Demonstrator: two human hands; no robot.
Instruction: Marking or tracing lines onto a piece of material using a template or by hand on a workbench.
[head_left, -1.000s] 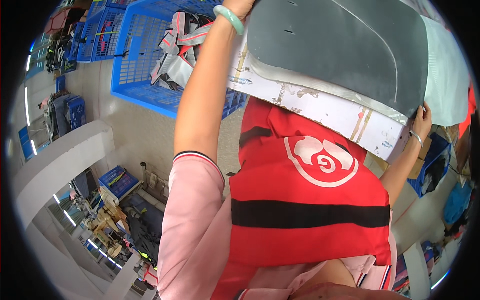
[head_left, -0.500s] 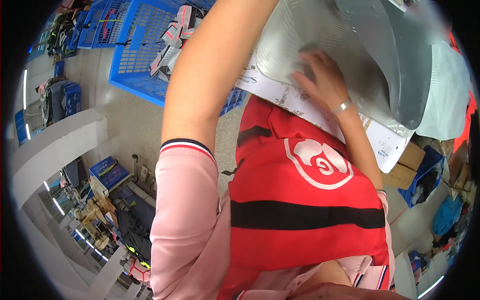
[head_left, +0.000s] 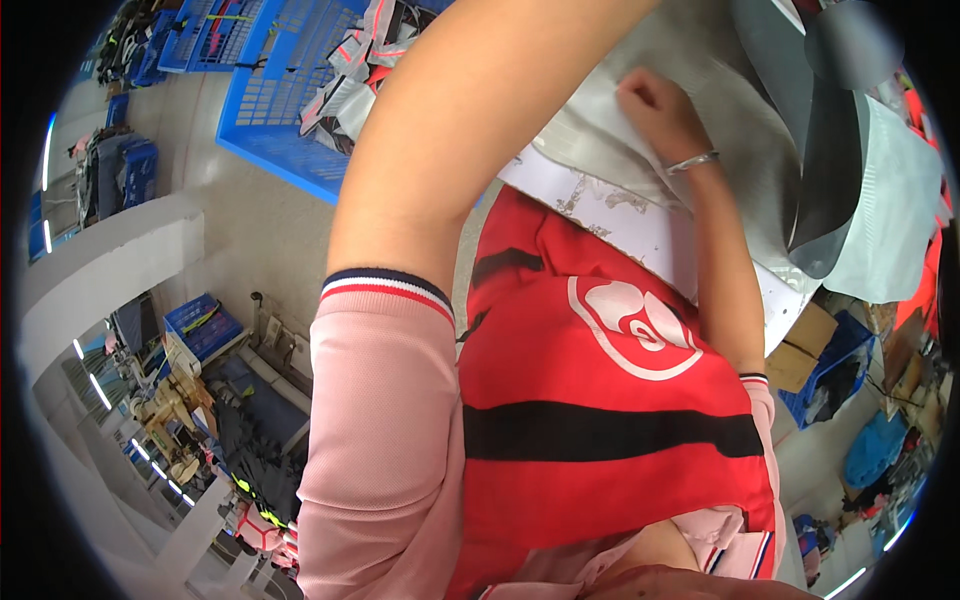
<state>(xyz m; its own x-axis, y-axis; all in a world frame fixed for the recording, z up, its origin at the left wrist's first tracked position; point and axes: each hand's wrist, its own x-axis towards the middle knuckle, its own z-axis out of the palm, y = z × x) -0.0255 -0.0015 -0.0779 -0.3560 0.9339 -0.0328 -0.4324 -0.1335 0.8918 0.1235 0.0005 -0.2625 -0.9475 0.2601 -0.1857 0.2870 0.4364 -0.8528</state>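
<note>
My right hand (head_left: 664, 118) rests low over a grey, slightly shiny fabric sheet (head_left: 730, 120) on the white worktop (head_left: 640, 222). Its fingers are curled in and closed; the fingertips are hidden, so whether they pinch the sheet does not show. Creases run through the sheet beside this hand. My left arm (head_left: 430, 170) reaches up and across past the top edge, so my left hand is out of view. Dark grey pieces (head_left: 835, 150) lie over the sheet's right side, with a pale grey-green piece (head_left: 895, 210) hanging beyond them.
A blue plastic crate (head_left: 285, 150) with grey and pink fabric pieces (head_left: 350, 90) stands left of the worktop. Right of it are a cardboard box (head_left: 800, 345) and another blue crate (head_left: 835, 375). A blurred round grey shape (head_left: 855, 45) sits at the upper right.
My right hand has gone from spread fingers to curled ones and moved slightly up. My left arm has swung further right. The grey sheet has shifted and creased.
</note>
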